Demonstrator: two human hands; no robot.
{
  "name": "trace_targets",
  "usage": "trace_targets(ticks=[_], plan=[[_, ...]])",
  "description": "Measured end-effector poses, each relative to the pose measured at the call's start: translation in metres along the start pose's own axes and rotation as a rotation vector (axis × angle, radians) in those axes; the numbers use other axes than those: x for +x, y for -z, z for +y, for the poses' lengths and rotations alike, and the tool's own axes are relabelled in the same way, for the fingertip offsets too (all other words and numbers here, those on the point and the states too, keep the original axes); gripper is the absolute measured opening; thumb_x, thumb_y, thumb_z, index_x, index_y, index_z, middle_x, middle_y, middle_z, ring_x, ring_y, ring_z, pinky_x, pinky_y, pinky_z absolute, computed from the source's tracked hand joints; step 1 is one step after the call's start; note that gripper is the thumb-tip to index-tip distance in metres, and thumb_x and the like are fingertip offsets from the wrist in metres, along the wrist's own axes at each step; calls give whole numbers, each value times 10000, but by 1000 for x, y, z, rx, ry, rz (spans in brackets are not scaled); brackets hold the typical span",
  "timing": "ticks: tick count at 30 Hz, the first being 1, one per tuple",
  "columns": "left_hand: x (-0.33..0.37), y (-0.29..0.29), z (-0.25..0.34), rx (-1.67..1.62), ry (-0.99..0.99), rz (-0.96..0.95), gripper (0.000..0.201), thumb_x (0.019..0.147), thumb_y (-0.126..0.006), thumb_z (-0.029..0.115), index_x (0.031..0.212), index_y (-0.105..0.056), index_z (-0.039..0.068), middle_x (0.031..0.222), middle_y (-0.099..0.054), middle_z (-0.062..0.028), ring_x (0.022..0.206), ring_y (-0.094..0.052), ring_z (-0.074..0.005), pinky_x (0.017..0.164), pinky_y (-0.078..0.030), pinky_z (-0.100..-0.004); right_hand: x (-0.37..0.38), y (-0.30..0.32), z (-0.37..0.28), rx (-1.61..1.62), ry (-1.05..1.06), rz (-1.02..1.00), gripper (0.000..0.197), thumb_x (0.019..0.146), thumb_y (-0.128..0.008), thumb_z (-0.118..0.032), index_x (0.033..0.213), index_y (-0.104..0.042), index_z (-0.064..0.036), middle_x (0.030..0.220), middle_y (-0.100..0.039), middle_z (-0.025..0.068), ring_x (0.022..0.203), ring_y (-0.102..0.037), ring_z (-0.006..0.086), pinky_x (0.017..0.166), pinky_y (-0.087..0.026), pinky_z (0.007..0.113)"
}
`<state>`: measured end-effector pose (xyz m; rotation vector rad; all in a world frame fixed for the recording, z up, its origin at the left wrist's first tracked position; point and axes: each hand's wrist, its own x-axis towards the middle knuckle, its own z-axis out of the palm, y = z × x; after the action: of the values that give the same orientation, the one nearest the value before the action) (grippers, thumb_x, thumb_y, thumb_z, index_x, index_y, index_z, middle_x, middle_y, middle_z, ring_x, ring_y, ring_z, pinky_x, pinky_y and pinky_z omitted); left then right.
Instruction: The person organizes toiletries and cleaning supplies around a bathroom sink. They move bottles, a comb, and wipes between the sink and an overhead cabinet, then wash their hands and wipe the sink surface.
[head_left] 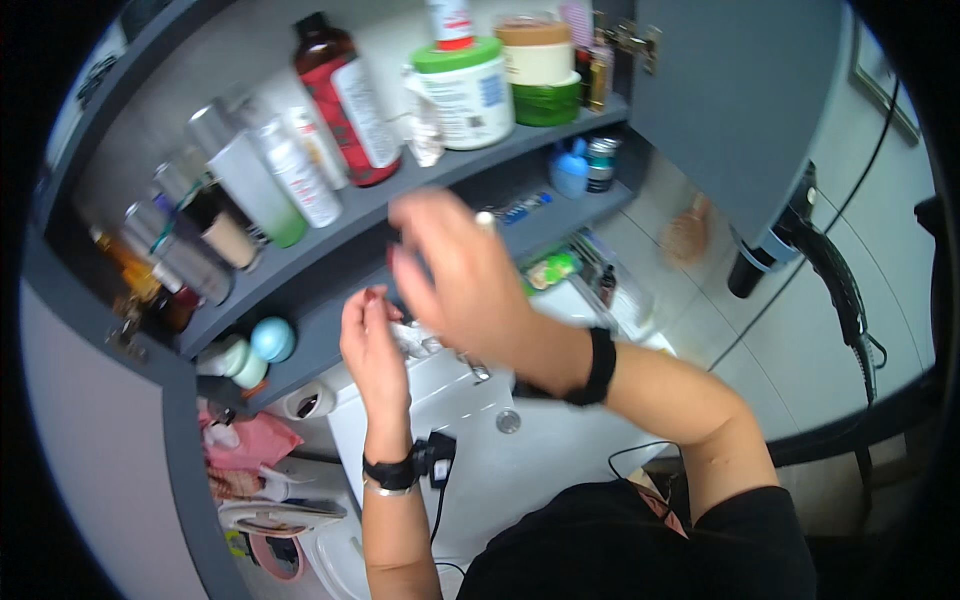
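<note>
Left hand [375, 355]: raised over the sink's rear left part, pointing up toward the shelves; fingertips drawn together, but cannot tell whether around anything.
Right hand [465, 275]: blurred, raised in front of the lower shelf, fingers curved leftward; cannot tell whether pinching anything.
Silvery-white thing [415, 340]: between both hands, near the sink's rear edge, just beside the left fingers; partly covered, so cannot tell whether held or merely behind.
Long axis: apparently slanting from the left fingers down toward the tap [480, 370]; cannot tell which end is the front.
Sink [560, 440]: white and glossy, with a round drain [508, 422] inside and the tap at the rear edge.
Upper shelf [360, 228]: grey, crowded; red bottle [350, 110] near the middle, green-lidded tub [463, 100] just to the right, stacked jars [540, 70] near the right end.
Lower shelf [310, 365]: blue ball-shaped container [273, 340] near the left end.
Door [735, 110]: grey, swung open at the shelves' right end.
Wall [640, 250]: pale tiles, with a brush [687, 235] and a black hair dryer [845, 290] alongside.
</note>
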<state>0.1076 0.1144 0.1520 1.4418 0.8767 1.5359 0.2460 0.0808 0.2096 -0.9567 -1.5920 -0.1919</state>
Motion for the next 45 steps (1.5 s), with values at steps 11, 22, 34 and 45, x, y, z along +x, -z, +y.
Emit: trace_targets(ticks=[11,22,34,45], plan=[[-148,-40,-132,-83,956,-701,189,957,-560,112,1128,-600,44,962,-624,-1,824,-547,-81,734,-445,-236,-264,77,56,232,-1042,-435,364,817,-616,13,1181,-602,11,994,-668,150,766,-652,195,720,-528,298],[-177,-46,-175,41,941,-681,323,861,-480,-26,1175,-548,7,1029,-632,-47,890,-586,-123,762,-459,-252,-218,135,146,-496,-702,162,222,843,-654,-70,1043,-594,4,1003,-633,170,779,-617,333,671,-521,359],[-184,2,-191,57,971,-452,336,869,-484,-30,1196,-554,-11,1038,-639,-60,911,-589,-131,810,-469,-258,-139,127,281,-939,-840,-387,231,745,-651,-45,974,-653,-15,929,-676,223,893,-654,392,791,-531,455],[-186,10,-202,82,1002,-443,325,864,-476,-30,1179,-555,-11,1044,-636,-65,933,-593,-143,832,-469,-260,-151,141,299,-938,-855,-270,265,736,-598,28,997,-635,9,969,-658,257,932,-630,424,824,-511,472]])
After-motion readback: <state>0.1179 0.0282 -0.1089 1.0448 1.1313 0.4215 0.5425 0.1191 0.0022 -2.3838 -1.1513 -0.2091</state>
